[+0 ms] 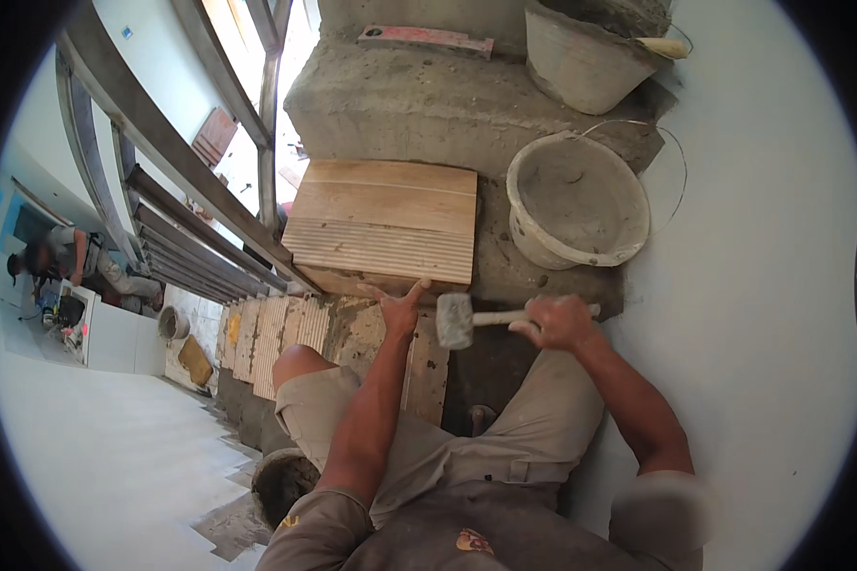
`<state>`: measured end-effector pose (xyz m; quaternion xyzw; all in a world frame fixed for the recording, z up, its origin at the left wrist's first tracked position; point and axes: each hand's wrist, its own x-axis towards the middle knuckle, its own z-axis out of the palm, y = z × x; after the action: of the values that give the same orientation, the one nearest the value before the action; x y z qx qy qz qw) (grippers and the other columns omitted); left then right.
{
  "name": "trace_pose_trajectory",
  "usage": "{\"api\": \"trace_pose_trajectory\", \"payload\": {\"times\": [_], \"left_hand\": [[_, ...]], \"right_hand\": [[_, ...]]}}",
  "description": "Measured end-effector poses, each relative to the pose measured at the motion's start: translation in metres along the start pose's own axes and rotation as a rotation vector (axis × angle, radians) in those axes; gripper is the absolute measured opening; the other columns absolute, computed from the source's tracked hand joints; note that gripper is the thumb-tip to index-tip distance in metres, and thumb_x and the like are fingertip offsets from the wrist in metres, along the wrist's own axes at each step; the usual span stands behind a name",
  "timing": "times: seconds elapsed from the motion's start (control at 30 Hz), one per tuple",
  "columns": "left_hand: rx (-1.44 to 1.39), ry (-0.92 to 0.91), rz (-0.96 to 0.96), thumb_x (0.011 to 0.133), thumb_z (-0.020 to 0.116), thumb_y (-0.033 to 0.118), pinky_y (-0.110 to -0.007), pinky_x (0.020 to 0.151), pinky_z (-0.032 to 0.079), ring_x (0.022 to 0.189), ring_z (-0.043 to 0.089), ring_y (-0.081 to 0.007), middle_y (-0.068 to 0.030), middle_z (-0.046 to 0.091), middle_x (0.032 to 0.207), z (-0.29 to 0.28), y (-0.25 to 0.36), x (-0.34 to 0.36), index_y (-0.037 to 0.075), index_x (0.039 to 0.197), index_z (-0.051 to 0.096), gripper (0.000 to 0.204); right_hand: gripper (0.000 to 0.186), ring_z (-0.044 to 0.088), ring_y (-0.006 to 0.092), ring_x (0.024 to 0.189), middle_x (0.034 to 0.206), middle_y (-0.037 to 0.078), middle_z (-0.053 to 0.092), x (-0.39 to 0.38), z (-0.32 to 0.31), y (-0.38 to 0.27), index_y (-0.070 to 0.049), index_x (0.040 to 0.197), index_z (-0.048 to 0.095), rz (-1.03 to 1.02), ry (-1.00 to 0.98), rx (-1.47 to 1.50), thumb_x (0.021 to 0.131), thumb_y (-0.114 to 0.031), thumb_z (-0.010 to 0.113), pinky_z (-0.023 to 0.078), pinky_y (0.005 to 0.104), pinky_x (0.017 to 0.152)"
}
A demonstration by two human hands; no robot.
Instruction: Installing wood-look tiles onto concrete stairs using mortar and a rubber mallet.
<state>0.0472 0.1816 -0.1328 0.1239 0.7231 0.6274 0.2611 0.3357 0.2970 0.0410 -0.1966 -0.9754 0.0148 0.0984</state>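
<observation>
In my right hand (556, 322) is a mallet (455, 322), its fingers wrapped round the pale handle. The mallet's blocky, dust-grey head points left, just in front of the step's front edge. My left hand (397, 309) has its fingers spread against the front face of the step, below the tread; nothing is held in it. A wood-look stair tile (381, 195) with a grooved front strip covers the left part of this step. Specks of mortar lie on the tile. Its right edge meets bare, rough cement.
A mortar bucket (581, 200) with a wire handle stands right of the tile; another bucket (590, 62) sits a step higher. A red spirit level (427, 40) lies above. Metal railing (181, 171) borders the left, a white wall (752, 238) the right. Another person (86, 262) is below left.
</observation>
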Motion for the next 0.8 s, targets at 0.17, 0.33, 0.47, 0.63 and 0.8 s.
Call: {"api": "trace_pose_trajectory", "payload": {"times": [0.17, 0.33, 0.47, 0.63, 0.8], "left_hand": [[-0.056, -0.053, -0.024, 0.070, 0.094, 0.043, -0.037, 0.107, 0.035, 0.138, 0.036, -0.0327, -0.0308, 0.023, 0.158, 0.003, -0.001, 0.000, -0.009, 0.157, -0.019, 0.152], [-0.119, -0.127, -0.086, 0.069, 0.094, 0.047, -0.036, 0.124, 0.020, 0.152, 0.022, -0.0353, -0.0339, 0.010, 0.164, 0.002, 0.018, -0.014, -0.012, 0.154, -0.023, 0.155], [-0.082, -0.108, -0.053, 0.071, 0.094, 0.045, -0.035, 0.122, 0.024, 0.151, 0.027, -0.0363, -0.0361, 0.012, 0.163, -0.002, 0.019, -0.010, -0.012, 0.153, -0.026, 0.155], [0.052, -0.046, -0.022, 0.071, 0.093, 0.047, -0.035, 0.122, 0.025, 0.151, 0.027, -0.0367, -0.0376, 0.013, 0.163, -0.002, 0.017, -0.008, -0.014, 0.153, -0.023, 0.154], [0.000, -0.173, -0.082, 0.070, 0.091, 0.055, -0.035, 0.124, 0.022, 0.153, 0.023, -0.0391, -0.0407, 0.009, 0.162, 0.009, 0.030, -0.017, -0.022, 0.152, -0.009, 0.150]], "right_hand": [[0.051, 0.068, 0.0313, 0.065, 0.068, 0.009, 0.064, -0.002, 0.000, 0.001, -0.012, 0.073, 0.060, -0.017, -0.002, 0.031, 0.088, -0.061, 0.067, 0.052, 0.0436, 0.054], [0.054, 0.070, 0.0333, 0.070, 0.072, 0.011, 0.068, -0.025, 0.004, -0.029, -0.011, 0.077, 0.064, 0.097, -0.140, 0.116, 0.090, -0.063, 0.063, 0.054, 0.0471, 0.059], [0.053, 0.071, 0.0341, 0.071, 0.072, 0.011, 0.069, -0.038, 0.023, -0.042, -0.010, 0.079, 0.068, 0.092, -0.309, 0.167, 0.089, -0.062, 0.065, 0.054, 0.0487, 0.062], [0.051, 0.070, 0.0341, 0.077, 0.081, 0.012, 0.070, -0.043, 0.065, -0.043, -0.010, 0.086, 0.073, 0.051, -0.454, 0.112, 0.087, -0.060, 0.068, 0.055, 0.0465, 0.069], [0.075, 0.068, 0.0247, 0.093, 0.115, 0.010, 0.066, -0.030, 0.081, -0.018, -0.009, 0.143, 0.052, 0.784, 0.320, 1.152, 0.092, -0.061, 0.067, 0.056, 0.0408, 0.081]]}}
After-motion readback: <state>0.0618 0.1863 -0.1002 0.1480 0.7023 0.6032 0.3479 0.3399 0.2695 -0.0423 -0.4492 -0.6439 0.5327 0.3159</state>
